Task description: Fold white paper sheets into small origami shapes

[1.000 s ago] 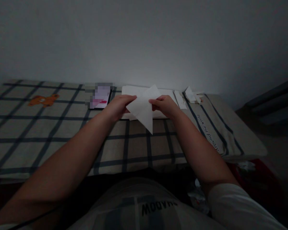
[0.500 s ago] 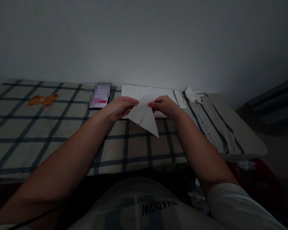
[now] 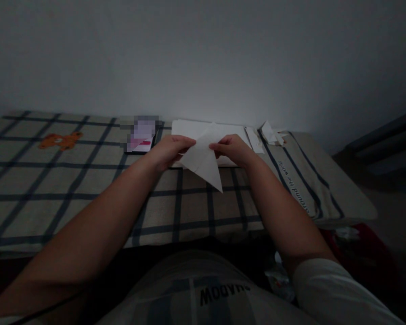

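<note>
A folded sheet of white paper point(image 3: 203, 155) is held up between my two hands, one pointed corner hanging toward me. My left hand point(image 3: 171, 151) pinches its left side, thumb on top and fingers underneath. On the right edge, the thumb and fingers of my right hand point(image 3: 232, 149) grip the paper. Beneath it lies a stack of white paper point(image 3: 191, 128), partly covered by the folded sheet and my hands.
A phone with a lit screen point(image 3: 142, 133) lies left of the stack. Paper strips point(image 3: 255, 140) and folded scraps point(image 3: 272, 134) lie to the right. The checked tablecloth point(image 3: 88, 194) has an orange bear figure point(image 3: 61, 141). A red bin point(image 3: 365, 253) stands below the right end.
The flap that stood apart on the folded paper's lower part now lies flatter. Both hands keep nearly the same place and grip.
</note>
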`<state>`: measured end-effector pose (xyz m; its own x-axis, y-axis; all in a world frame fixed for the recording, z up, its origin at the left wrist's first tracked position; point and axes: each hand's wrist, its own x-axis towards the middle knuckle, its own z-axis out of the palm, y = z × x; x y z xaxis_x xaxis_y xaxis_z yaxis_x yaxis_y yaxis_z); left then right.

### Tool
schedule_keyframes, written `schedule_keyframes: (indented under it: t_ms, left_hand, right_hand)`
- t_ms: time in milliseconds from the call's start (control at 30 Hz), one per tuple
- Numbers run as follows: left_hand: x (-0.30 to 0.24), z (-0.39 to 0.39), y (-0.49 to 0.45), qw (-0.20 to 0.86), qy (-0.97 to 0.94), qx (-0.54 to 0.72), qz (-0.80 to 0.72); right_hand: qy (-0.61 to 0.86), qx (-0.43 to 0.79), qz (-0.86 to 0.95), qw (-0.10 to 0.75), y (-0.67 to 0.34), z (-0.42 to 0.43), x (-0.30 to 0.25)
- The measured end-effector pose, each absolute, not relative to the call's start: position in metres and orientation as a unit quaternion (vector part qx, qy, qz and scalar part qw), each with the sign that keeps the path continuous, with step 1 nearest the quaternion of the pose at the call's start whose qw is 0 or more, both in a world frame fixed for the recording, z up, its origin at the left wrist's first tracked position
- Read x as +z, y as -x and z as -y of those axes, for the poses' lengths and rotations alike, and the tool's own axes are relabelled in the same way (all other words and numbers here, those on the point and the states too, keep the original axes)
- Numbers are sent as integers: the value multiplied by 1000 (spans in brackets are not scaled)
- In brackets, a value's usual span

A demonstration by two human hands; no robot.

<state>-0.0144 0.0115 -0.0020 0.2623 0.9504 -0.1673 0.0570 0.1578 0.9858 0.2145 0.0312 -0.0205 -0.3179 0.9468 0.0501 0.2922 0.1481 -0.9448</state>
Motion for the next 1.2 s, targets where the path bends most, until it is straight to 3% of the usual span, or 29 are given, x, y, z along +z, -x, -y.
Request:
schedule_keyframes:
  t_ms: [367,600,800,1000,1200]
  left_hand:
    - [-3,-16,22,664,-523,317,-429]
    - [-2,-14,16,541,-576,367,-491]
    - [6,-9,12,396,-644,397,-520]
    - [3,-7,12,377,-637,431,-515]
    - [-9,-15,12,416,-620,452,-488]
  right_hand:
    - [454,457,673,364,-217,-31,-19]
    - [454,461,667,369,-215,-31,-20]
    - [436,528,590,429,-204,-31,-21]
    - [422,574,549,436,-199,-31,-25]
    - [440,514,580,453,-201,-32,-27]
